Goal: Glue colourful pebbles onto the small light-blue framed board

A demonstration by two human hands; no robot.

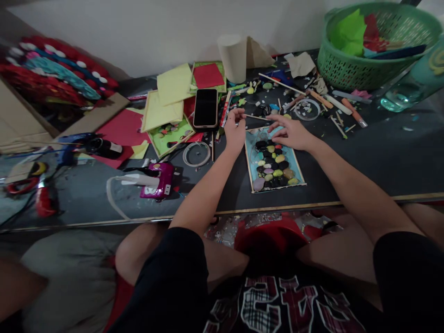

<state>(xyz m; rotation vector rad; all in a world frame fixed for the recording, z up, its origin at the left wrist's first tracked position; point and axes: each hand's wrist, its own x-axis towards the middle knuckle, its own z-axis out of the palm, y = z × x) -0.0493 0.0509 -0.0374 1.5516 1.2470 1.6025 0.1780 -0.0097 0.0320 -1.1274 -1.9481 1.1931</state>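
Note:
A thin wooden stick (255, 117) spans the gap between my two hands, above the far edge of a blue picture panel. My left hand (236, 129) pinches the stick's left end near the panel's upper left corner. At the other end, the fingertips of my right hand (290, 133) are on the stick, its remaining fingers curled loosely over the panel. The blue panel (255, 148) lies flat, edged with thin sticks along its sides. Rows of black, yellow, green and lilac pebbles (274, 166) cover much of it. My right hand hides its upper right corner.
Left of my hands are a phone (206, 108), yellow framed panels (163, 115), a tape roll (196, 154) and a purple power strip (157, 180). A glue gun (74, 143) lies farther left. Behind stand a white cup (232, 60) and a green basket (350, 69); scraps surround a clear ring (307, 110).

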